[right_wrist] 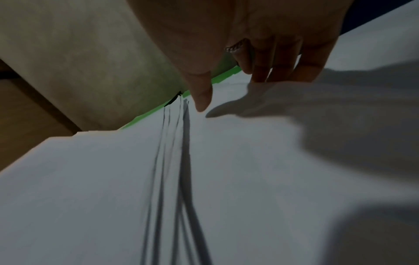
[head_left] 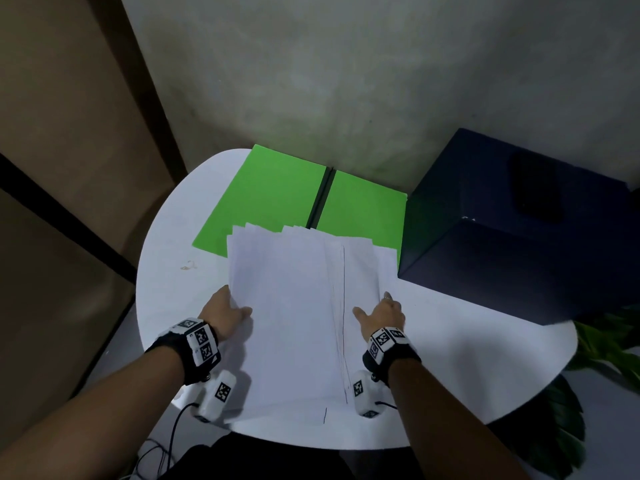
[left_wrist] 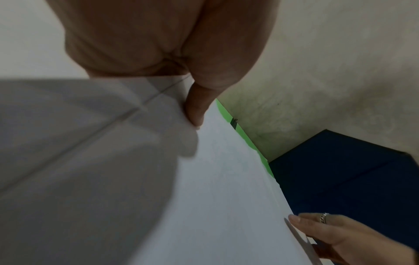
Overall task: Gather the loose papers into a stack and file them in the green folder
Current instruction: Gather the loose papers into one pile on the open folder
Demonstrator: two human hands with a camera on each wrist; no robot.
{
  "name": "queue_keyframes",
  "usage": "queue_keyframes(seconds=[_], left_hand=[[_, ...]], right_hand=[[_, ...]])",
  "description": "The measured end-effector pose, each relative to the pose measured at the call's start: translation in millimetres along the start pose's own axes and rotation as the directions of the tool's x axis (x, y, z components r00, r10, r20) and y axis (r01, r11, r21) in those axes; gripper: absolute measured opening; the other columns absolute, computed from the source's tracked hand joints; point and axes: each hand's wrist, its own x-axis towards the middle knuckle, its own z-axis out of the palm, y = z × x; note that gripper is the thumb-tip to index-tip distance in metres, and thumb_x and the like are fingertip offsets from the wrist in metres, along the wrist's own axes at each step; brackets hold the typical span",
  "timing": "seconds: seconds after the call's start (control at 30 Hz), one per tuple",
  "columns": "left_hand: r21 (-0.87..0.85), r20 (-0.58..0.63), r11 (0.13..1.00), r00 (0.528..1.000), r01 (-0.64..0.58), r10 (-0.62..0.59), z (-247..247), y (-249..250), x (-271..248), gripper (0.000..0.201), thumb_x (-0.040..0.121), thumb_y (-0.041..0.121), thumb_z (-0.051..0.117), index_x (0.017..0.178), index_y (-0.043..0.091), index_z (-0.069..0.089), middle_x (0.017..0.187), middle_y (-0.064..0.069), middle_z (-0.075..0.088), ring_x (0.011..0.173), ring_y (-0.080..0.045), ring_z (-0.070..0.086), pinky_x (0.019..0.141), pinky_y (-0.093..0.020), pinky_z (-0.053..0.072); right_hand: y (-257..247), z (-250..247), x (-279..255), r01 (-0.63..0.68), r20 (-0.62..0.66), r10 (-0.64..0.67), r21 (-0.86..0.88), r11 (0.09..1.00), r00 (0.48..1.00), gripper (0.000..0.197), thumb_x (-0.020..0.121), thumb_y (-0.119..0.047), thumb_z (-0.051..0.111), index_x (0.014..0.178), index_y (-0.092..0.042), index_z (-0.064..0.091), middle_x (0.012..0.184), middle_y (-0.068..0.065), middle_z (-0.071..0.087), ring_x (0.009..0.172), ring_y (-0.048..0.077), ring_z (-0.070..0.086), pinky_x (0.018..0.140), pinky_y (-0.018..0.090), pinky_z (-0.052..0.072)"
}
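Observation:
A fanned stack of white papers (head_left: 294, 306) sits in the middle of the round white table (head_left: 159, 237), and its far ends overlap the open green folder (head_left: 270, 195). My left hand (head_left: 235, 311) pinches the stack's left edge. In the left wrist view its thumb (left_wrist: 197, 107) lies on top of the papers (left_wrist: 226, 197) while the fingers are hidden beneath. My right hand (head_left: 377, 311) holds the right edge, thumb (right_wrist: 201, 96) over the sheets (right_wrist: 226, 179) and fingers (right_wrist: 283, 68) at the rim. One more sheet (head_left: 311, 415) lies flat under the stack's near end.
A large dark blue box (head_left: 512, 230) stands on the table's right side, against the folder's right flap. The wall (head_left: 346, 81) rises just behind the folder. Green plant leaves (head_left: 609, 344) show past the table's right edge. A small pale loop (head_left: 187, 265) lies on the table's left side.

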Motion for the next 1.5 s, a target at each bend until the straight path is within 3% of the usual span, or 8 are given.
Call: queue_keyframes(seconds=[0.23, 0.67, 0.83, 0.93, 1.17, 1.37, 1.43, 1.5], left_hand=[[-0.043, -0.009, 0.999, 1.000, 0.023, -0.023, -2.1, -3.0, -0.5, 0.042, 0.084, 0.023, 0.071, 0.121, 0.008, 0.056, 0.120, -0.011, 0.065, 0.109, -0.031, 0.059, 0.096, -0.042, 0.046], [-0.063, -0.019, 0.998, 0.999, 0.025, -0.026, -3.9, -2.8, -7.9, 0.043, 0.085, 0.018, 0.071, 0.123, 0.006, 0.057, 0.124, -0.013, 0.064, 0.114, -0.032, 0.058, 0.096, -0.037, 0.043], [-0.091, -0.001, 0.995, 0.999, 0.033, -0.034, -10.8, -4.9, -8.5, 0.044, 0.083, 0.018, 0.072, 0.123, 0.008, 0.057, 0.122, -0.010, 0.065, 0.113, -0.031, 0.059, 0.099, -0.041, 0.044], [-0.100, -0.003, 0.994, 0.999, 0.039, -0.040, -13.2, -2.4, -10.6, 0.046, 0.080, 0.015, 0.074, 0.123, 0.009, 0.057, 0.119, -0.005, 0.064, 0.113, -0.030, 0.058, 0.100, -0.042, 0.044], [-0.072, 0.021, 0.995, 0.998, -0.066, 0.067, -6.7, 27.2, -20.6, 0.048, 0.076, 0.010, 0.070, 0.123, 0.013, 0.058, 0.121, -0.007, 0.065, 0.110, -0.027, 0.059, 0.092, -0.034, 0.042], [-0.204, 0.101, 0.978, 0.993, -0.037, 0.058, -6.6, 46.4, -40.5, 0.039, 0.088, 0.024, 0.058, 0.123, 0.006, 0.056, 0.115, -0.008, 0.059, 0.113, -0.027, 0.057, 0.089, -0.027, 0.040], [-0.477, 0.232, 0.863, 0.971, 0.164, -0.056, -7.1, 38.6, -32.3, 0.050, 0.084, 0.053, 0.061, 0.110, 0.010, 0.067, 0.120, -0.007, 0.061, 0.107, -0.027, 0.058, 0.097, -0.034, 0.042], [-0.663, 0.309, 0.665, 0.935, 0.343, -0.174, -8.3, 30.7, -23.8, 0.069, 0.081, 0.077, 0.040, 0.103, 0.018, 0.068, 0.110, -0.012, 0.068, 0.097, -0.033, 0.064, 0.091, -0.044, 0.049]], right_hand=[[-10.4, -9.2, 4.4, -0.055, 0.024, 0.054, 0.044, 0.998, 0.998, 0.077, 0.077, -0.045, 0.075, 0.135, -0.007, 0.043, 0.137, 0.014, 0.053, 0.127, 0.033, 0.051, 0.106, 0.043, 0.043], [-31.2, -11.2, -15.7, -0.229, 0.184, 0.170, 0.373, 0.899, 0.968, 0.069, 0.079, -0.026, 0.078, 0.136, -0.002, 0.046, 0.122, 0.013, 0.062, 0.103, 0.031, 0.063, 0.082, 0.030, 0.047], [-25.8, -50.9, -26.5, 0.013, -0.103, 0.039, 0.460, 0.888, 0.994, 0.042, 0.080, -0.018, 0.076, 0.118, -0.007, 0.061, 0.109, 0.007, 0.070, 0.095, 0.028, 0.067, 0.088, 0.030, 0.051], [-27.7, -101.0, -42.0, 0.266, -0.337, -0.116, 0.441, 0.857, 0.934, 0.031, 0.078, -0.015, 0.076, 0.108, -0.009, 0.066, 0.105, 0.011, 0.073, 0.096, 0.028, 0.070, 0.088, 0.040, 0.056], [-56.2, -199.6, -99.0, 0.579, -0.559, -0.227, 0.602, 0.550, 0.797, 0.023, 0.077, -0.009, 0.077, 0.095, -0.018, 0.066, 0.087, -0.014, 0.070, 0.070, -0.009, 0.067, 0.062, 0.011, 0.053], [-52.8, -159.1, -71.5, 0.435, -0.369, -0.230, 0.749, 0.500, 0.900, 0.026, 0.072, -0.002, 0.082, 0.091, -0.016, 0.069, 0.092, 0.002, 0.075, 0.072, 0.007, 0.072, 0.068, 0.023, 0.059], [-44.8, -118.2, -48.8, 0.323, -0.251, -0.203, 0.742, 0.587, 0.946, 0.034, 0.070, -0.002, 0.084, 0.098, -0.009, 0.067, 0.098, 0.009, 0.074, 0.069, 0.006, 0.070, 0.066, 0.021, 0.059], [-35.2, -77.7, -26.7, 0.199, -0.143, -0.138, 0.692, 0.694, 0.980, 0.053, 0.070, -0.008, 0.086, 0.116, -0.004, 0.061, 0.117, 0.013, 0.069, 0.093, 0.020, 0.071, 0.086, 0.031, 0.058]])
